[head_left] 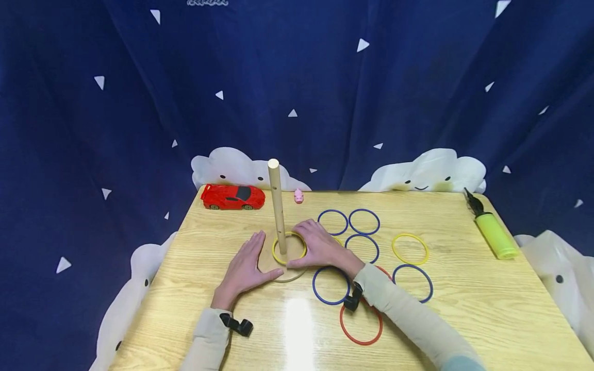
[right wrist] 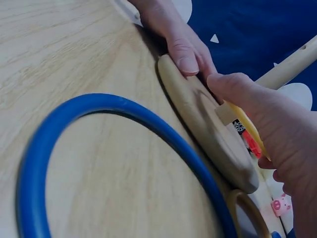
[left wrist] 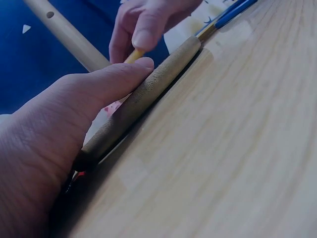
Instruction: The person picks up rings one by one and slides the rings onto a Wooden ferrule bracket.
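Note:
A wooden stand with an upright peg [head_left: 278,211] and a round base [head_left: 290,276] is on the table. My left hand [head_left: 243,267] holds the left side of the base, its thumb [left wrist: 116,82] over the rim. My right hand [head_left: 320,245] holds a yellow ring [head_left: 275,255] between thumb and fingers. The ring is around the peg, low down, just above the base. In the right wrist view part of this yellow ring [right wrist: 247,126] shows behind my right thumb. Blue rings [head_left: 331,303] lie right of the stand, one close to it [right wrist: 116,102].
Red rings [head_left: 361,343] lie near my right forearm, one partly covered. Another yellow ring [head_left: 410,235] and a blue ring [head_left: 412,266] lie farther right. A red toy car [head_left: 232,197] and a pink pig figure [head_left: 299,196] stand behind. A yellow-green pump [head_left: 496,236] lies far right.

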Action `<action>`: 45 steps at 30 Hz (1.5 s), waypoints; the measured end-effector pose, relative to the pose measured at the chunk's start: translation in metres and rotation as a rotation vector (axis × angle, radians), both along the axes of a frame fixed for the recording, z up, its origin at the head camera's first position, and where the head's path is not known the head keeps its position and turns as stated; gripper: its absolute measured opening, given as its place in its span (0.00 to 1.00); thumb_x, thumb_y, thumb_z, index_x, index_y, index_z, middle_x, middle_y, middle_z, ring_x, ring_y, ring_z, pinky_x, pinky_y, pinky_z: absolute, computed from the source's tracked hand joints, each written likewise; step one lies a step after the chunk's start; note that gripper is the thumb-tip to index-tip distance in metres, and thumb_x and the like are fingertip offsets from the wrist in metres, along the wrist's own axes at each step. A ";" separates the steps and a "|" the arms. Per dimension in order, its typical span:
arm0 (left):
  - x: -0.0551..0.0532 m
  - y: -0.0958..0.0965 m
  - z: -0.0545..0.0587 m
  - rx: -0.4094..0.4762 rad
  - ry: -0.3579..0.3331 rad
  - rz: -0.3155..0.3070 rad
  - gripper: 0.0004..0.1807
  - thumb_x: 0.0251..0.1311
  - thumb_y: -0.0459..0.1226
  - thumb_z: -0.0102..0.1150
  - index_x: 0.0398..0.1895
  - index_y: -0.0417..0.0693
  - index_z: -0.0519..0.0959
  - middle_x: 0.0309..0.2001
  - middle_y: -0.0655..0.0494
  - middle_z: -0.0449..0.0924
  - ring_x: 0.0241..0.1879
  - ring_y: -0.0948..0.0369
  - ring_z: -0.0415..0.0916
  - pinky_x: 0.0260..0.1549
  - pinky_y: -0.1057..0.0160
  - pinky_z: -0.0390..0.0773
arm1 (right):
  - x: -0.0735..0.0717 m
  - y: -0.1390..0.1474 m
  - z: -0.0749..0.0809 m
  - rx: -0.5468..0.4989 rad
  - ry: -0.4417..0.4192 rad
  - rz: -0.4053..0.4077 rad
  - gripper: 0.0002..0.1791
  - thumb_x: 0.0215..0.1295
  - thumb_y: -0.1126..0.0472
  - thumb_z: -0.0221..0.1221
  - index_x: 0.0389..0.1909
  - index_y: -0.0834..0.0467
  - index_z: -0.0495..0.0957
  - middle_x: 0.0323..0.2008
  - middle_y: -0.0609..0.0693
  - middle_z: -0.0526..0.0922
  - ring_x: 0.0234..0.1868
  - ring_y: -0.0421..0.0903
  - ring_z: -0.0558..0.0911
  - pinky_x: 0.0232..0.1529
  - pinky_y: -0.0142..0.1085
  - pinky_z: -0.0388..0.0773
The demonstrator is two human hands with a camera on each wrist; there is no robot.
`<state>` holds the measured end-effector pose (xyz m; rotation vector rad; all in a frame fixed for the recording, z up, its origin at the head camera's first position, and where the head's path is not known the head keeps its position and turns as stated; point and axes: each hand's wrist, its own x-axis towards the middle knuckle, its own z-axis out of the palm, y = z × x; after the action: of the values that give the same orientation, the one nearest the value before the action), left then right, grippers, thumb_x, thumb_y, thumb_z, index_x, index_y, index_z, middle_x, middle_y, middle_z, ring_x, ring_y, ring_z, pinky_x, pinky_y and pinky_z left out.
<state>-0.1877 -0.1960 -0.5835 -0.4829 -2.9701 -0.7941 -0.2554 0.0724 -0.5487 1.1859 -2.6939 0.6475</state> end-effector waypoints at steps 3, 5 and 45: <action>-0.001 0.000 0.001 0.004 -0.001 -0.002 0.69 0.51 0.78 0.59 0.86 0.47 0.48 0.85 0.57 0.47 0.84 0.59 0.40 0.82 0.54 0.46 | -0.001 -0.002 -0.003 0.030 0.022 -0.004 0.53 0.46 0.22 0.69 0.62 0.59 0.79 0.59 0.53 0.79 0.63 0.52 0.73 0.67 0.49 0.72; -0.001 0.001 0.002 0.002 0.002 -0.004 0.69 0.51 0.78 0.58 0.86 0.47 0.48 0.85 0.57 0.47 0.84 0.59 0.40 0.82 0.53 0.46 | -0.001 -0.003 -0.004 0.048 0.039 -0.006 0.53 0.46 0.21 0.69 0.61 0.59 0.79 0.59 0.52 0.79 0.63 0.52 0.73 0.67 0.49 0.72; 0.002 0.002 0.006 0.016 0.008 0.009 0.68 0.50 0.75 0.64 0.85 0.45 0.51 0.84 0.53 0.51 0.83 0.56 0.44 0.82 0.52 0.49 | 0.049 0.213 0.000 -0.174 -0.017 -0.533 0.51 0.54 0.42 0.76 0.71 0.68 0.69 0.67 0.69 0.73 0.68 0.71 0.68 0.67 0.68 0.64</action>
<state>-0.1858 -0.1935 -0.5778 -0.4712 -2.9542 -0.8124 -0.2065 0.2849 -0.5488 0.3897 -2.7173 0.7757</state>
